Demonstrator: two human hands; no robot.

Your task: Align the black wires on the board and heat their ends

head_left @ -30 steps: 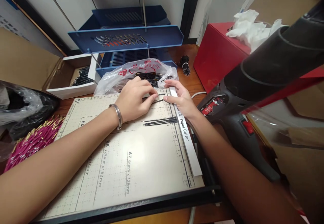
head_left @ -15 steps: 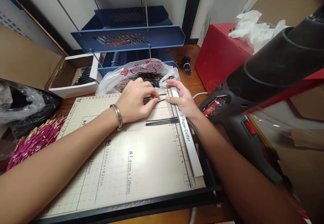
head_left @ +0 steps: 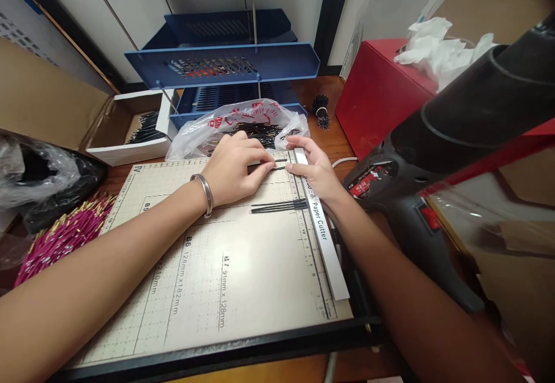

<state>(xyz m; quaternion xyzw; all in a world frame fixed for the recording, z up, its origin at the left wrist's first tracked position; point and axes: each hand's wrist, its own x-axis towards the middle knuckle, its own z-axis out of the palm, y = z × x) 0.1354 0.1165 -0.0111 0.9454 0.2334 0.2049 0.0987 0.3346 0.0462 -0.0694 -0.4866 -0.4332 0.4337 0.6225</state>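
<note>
My left hand point(head_left: 237, 169), with a silver bangle at the wrist, pinches a thin black wire point(head_left: 281, 167) over the upper part of the cream paper cutter board point(head_left: 260, 267). Close by on the right, my right hand point(head_left: 314, 169) rests across the top of the white strip marked "Paper Cutter" point(head_left: 323, 230), its thumb and forefinger apart, the thumb tip at the wire's end. A second short black piece point(head_left: 281, 160) lies just above. Below the hands, several black wires point(head_left: 277, 206) lie side by side, their right ends at the strip.
Behind the board are a clear plastic bag of black wires point(head_left: 186, 137) and a blue rack point(head_left: 225, 65). A white box point(head_left: 130, 155) and magenta wires point(head_left: 65, 235) are left. On the right stand a red box point(head_left: 368, 88) and a large black tool point(head_left: 468, 103).
The whole view has shifted slightly. My left fingertips have closed in a little on the wire; my right hand holds nearly the same pose.
</note>
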